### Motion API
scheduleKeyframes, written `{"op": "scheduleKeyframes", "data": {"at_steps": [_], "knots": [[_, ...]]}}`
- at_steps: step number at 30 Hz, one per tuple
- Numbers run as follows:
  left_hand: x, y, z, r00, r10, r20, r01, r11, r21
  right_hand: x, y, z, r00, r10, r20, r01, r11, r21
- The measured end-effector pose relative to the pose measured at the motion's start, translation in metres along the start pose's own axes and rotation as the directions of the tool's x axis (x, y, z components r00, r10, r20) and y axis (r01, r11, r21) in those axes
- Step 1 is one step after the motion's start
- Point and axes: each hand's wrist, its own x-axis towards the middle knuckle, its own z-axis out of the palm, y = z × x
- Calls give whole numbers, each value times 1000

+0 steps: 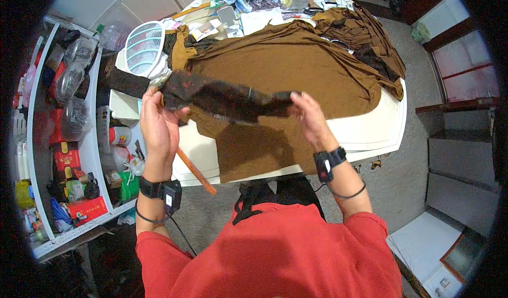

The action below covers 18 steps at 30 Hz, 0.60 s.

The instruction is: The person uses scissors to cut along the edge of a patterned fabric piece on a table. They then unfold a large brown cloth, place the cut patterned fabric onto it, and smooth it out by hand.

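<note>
A dark brown-black piece of cloth (227, 98) is stretched between my hands above the table, its middle smeared by motion. My left hand (160, 121) grips it near its left part, with the thumb pointing inward and a dark flap (127, 81) hanging out beyond the fingers. At the other end, my right hand (311, 119) pinches the cloth's tip between thumb and fingers. Beneath lies a large brown fabric (275, 54), spread flat, with one part draping toward the table's near edge.
The white table (365, 129) carries a bunched brown garment (360, 28) at the far right and clutter at the back. A white and teal slatted basket (144, 47) stands far left. An orange strip (196, 171) juts over the near edge. Packed white shelves (98, 139) stand left.
</note>
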Motion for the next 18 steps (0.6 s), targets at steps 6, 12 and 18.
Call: {"op": "scheduleKeyframes", "data": {"at_steps": [6, 12, 18], "knots": [[-28, -2, 15, 982, 185, -19, -186, 983, -4, 36, -74, -1, 983, -149, 103, 132, 978, 162], [-95, -125, -21, 923, -291, -252, 262, 955, -143, 51, -30, -63, 993, 90, -72, -101, 982, -158], [-132, -295, -50, 757, -642, -126, 616, 764, -193, 47, 61, -166, 881, 296, -368, -424, 839, -340]]}}
